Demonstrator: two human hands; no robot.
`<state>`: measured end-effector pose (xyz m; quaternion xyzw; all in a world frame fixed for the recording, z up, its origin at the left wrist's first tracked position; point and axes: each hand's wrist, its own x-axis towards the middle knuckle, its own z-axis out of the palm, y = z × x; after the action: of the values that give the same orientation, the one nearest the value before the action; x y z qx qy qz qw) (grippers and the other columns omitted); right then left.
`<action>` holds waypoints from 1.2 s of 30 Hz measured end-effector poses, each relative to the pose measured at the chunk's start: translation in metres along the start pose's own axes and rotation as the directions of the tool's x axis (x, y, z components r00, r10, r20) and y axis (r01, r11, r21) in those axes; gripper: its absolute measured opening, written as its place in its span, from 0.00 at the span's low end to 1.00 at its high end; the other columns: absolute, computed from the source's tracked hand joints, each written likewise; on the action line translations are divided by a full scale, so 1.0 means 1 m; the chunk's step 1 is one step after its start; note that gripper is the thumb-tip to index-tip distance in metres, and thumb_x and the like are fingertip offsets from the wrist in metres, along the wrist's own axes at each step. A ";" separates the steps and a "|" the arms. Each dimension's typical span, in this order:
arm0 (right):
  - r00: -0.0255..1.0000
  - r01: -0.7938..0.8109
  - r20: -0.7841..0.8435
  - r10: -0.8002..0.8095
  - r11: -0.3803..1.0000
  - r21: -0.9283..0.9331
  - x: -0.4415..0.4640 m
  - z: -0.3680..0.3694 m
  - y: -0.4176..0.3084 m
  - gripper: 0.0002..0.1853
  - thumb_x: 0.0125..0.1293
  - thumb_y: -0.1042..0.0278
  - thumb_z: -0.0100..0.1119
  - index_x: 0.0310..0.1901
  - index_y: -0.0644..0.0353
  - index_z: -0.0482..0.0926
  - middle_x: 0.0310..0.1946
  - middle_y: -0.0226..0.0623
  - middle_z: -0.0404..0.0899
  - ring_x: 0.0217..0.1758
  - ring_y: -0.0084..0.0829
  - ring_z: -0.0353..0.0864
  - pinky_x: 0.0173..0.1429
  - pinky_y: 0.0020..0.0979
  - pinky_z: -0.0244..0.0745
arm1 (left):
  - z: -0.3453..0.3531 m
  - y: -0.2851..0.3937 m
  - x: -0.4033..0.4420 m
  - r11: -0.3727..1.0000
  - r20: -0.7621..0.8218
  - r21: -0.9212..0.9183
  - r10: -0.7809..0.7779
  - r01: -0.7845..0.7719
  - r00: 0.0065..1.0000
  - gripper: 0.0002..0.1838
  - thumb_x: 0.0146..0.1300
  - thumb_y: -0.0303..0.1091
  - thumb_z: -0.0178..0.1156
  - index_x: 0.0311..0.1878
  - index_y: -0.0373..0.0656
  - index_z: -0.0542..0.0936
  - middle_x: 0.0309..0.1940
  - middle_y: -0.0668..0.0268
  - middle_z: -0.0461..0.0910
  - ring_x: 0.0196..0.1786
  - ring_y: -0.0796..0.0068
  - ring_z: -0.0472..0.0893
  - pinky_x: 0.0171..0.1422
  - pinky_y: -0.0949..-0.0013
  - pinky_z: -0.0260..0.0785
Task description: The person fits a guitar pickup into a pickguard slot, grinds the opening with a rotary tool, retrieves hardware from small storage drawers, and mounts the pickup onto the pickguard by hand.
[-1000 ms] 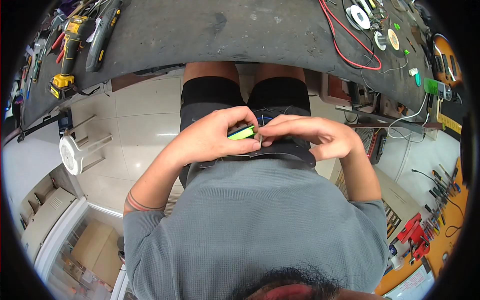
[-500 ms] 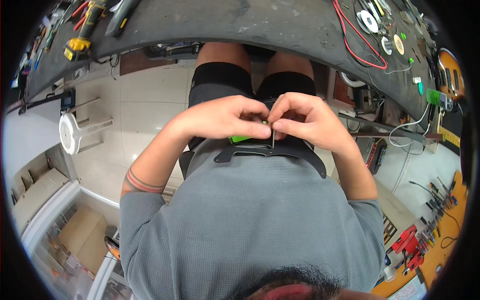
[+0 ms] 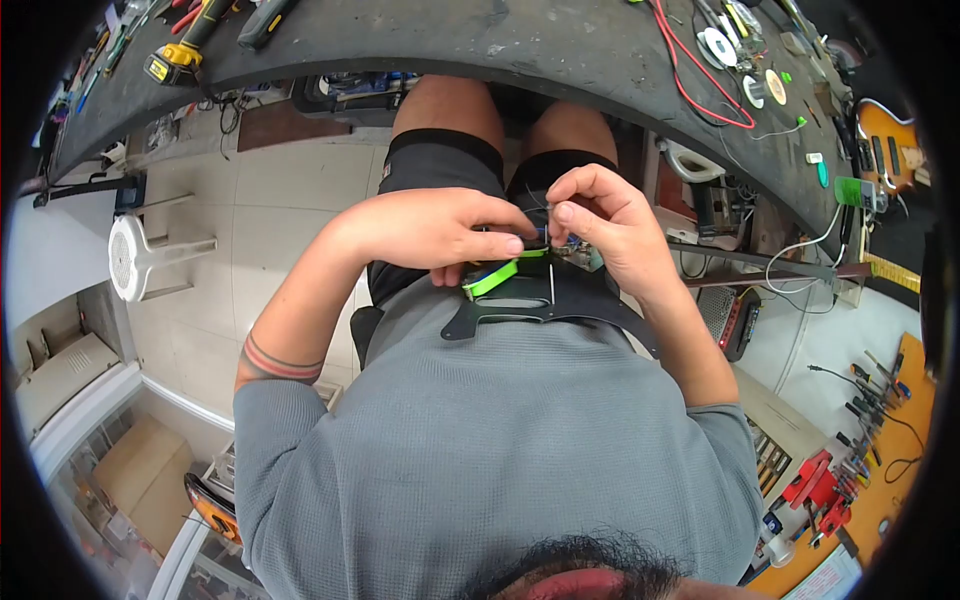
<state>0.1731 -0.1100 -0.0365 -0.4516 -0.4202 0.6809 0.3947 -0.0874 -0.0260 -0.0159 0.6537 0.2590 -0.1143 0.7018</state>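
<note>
A flat black plate [image 3: 590, 296] with an elongated slot lies across my lap against the grey shirt. Beside it is a bright green strip-like part [image 3: 492, 279], under my left hand [image 3: 470, 235], whose fingers are around a dark part with the green edge. A thin pale rod or strip [image 3: 551, 284] stands out from the plate near its middle. My right hand [image 3: 598, 212] pinches something thin above the rod; its far end is too small to make out. Wires and small electronic parts [image 3: 578, 254] show between the hands.
The dark workbench [image 3: 480, 35] runs across the top, bearing a yellow-black power tool [image 3: 175, 62], red cable [image 3: 690, 88] and wire spools [image 3: 717, 47]. A white stool [image 3: 128, 258] stands left. A red vise [image 3: 815, 480] is at lower right.
My right hand has lifted away from the plate and from my left fingers, uncovering the rod and wires. More of the green part and plate shows. The view has shifted relative to the bench.
</note>
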 end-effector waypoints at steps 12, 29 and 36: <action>0.966 0.257 0.038 -0.256 0.937 -0.237 -0.009 0.015 -0.017 0.05 0.75 0.79 0.70 0.49 0.64 0.85 0.46 0.32 0.84 0.51 0.26 0.85 0.55 0.31 0.81 | 0.034 0.020 -0.001 0.938 -0.543 0.104 0.333 -0.331 0.771 0.07 0.78 0.28 0.68 0.52 0.36 0.85 0.38 0.69 0.86 0.34 0.83 0.82 0.38 0.75 0.77; 0.735 0.618 0.287 -0.614 0.432 -0.658 -0.019 -0.005 -0.028 0.11 0.73 0.67 0.70 0.48 0.63 0.79 0.41 0.39 0.77 0.46 0.44 0.84 0.45 0.45 0.83 | 0.026 0.017 0.019 0.927 -0.448 -0.056 0.309 -0.371 0.839 0.08 0.79 0.26 0.67 0.41 0.33 0.84 0.34 0.67 0.85 0.34 0.81 0.84 0.39 0.74 0.77; 0.720 0.635 0.288 -0.632 0.431 -0.641 -0.010 -0.011 -0.017 0.10 0.75 0.66 0.67 0.45 0.63 0.77 0.39 0.41 0.78 0.44 0.47 0.84 0.48 0.46 0.81 | 0.027 0.012 0.021 0.929 -0.489 -0.153 0.227 -0.338 0.843 0.05 0.79 0.25 0.68 0.48 0.32 0.86 0.37 0.66 0.88 0.38 0.78 0.89 0.45 0.72 0.84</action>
<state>0.1889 -0.1115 -0.0209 -0.3731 -0.7841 0.2696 0.4162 -0.0581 -0.0472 -0.0164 0.6061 0.3304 0.1813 0.7005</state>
